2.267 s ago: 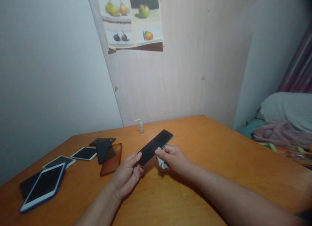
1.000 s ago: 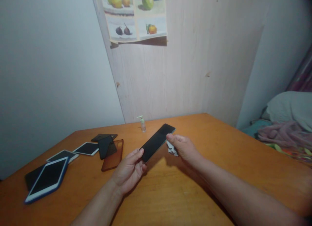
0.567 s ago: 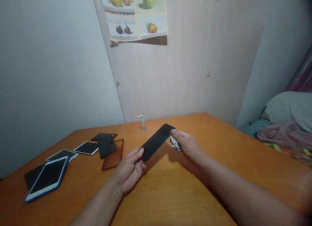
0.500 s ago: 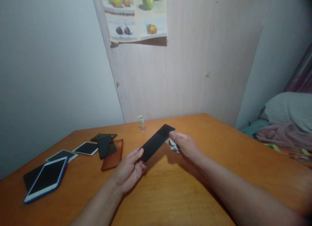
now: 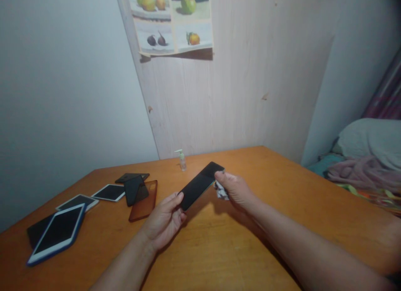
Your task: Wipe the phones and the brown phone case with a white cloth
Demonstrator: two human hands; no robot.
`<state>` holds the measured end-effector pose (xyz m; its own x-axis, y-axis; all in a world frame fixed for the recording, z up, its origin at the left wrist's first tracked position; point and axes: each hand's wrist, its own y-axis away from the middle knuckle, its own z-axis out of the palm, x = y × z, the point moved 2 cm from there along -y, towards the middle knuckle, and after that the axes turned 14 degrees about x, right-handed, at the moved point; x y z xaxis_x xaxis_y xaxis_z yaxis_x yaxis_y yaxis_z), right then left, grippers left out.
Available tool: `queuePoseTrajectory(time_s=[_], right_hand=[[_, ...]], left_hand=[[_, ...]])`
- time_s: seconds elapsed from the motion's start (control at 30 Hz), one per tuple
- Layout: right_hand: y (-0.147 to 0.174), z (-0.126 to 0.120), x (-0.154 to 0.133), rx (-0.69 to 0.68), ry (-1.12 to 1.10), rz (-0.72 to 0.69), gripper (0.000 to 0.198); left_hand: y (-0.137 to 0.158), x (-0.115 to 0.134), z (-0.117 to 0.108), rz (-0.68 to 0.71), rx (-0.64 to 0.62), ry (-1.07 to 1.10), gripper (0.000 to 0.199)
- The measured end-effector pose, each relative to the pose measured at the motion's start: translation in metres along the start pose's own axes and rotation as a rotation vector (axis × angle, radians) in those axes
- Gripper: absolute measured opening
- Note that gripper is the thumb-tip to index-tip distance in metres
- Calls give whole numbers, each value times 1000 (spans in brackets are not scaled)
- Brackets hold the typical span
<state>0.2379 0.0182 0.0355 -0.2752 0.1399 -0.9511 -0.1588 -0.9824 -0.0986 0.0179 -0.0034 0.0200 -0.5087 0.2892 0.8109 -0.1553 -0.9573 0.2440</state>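
A black smartphone [image 5: 200, 185] is held tilted above the table, its dark screen facing up. My left hand [image 5: 166, 222] grips its near end, thumb on the screen's edge and fingers underneath. At the far right edge of the phone, my right hand [image 5: 236, 189] is closed on a crumpled white-and-grey cloth [image 5: 222, 191], pressed against the phone's side. The fingers beneath the cloth are partly hidden.
On the orange wooden table [image 5: 244, 257], a small clear pump bottle [image 5: 182, 162] stands at the back. To the left lie a reddish-brown phone case [image 5: 145, 205], black cases [image 5: 133, 190], white-framed devices [image 5: 109, 192] and a blue-edged tablet [image 5: 59, 230]. Bedding [image 5: 366, 169] is at the right.
My right hand with the cloth has slid slightly left and down along the phone's edge. The whole view has shifted a little; my left hand keeps its hold.
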Motion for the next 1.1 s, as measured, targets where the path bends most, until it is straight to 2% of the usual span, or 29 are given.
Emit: queuePoseTrajectory(time_s=[0.07, 0.13, 0.3, 0.43, 0.6, 0.77, 0.87, 1.0, 1.1], right_hand=[[3, 5, 4, -50, 7, 34, 56], [1, 4, 4, -35, 6, 15, 56], [-20, -20, -3, 201, -28, -77, 54], [-30, -31, -1, 271, -12, -97, 50], [-33, -30, 5, 261, 15, -104, 48], [-36, -33, 10, 293, 51, -85, 42], [-37, -33, 11, 301, 67, -100, 36], [-38, -32, 11, 310, 61, -108, 30], [-40, -33, 13, 324, 67, -100, 25]], left_hand=[[0, 0, 0, -3, 4, -11, 19], [0, 0, 0, -1, 4, -19, 19], [-3, 2, -2, 46, 53, -67, 20], [-4, 3, -5, 122, 109, -148, 18], [-7, 2, -9, 272, 198, -337, 26], [-14, -1, -14, 428, 225, -503, 29], [-16, 0, -16, 567, 231, -614, 25], [-10, 6, -15, 788, 215, -897, 20], [-4, 8, -12, 884, 174, -1061, 16]])
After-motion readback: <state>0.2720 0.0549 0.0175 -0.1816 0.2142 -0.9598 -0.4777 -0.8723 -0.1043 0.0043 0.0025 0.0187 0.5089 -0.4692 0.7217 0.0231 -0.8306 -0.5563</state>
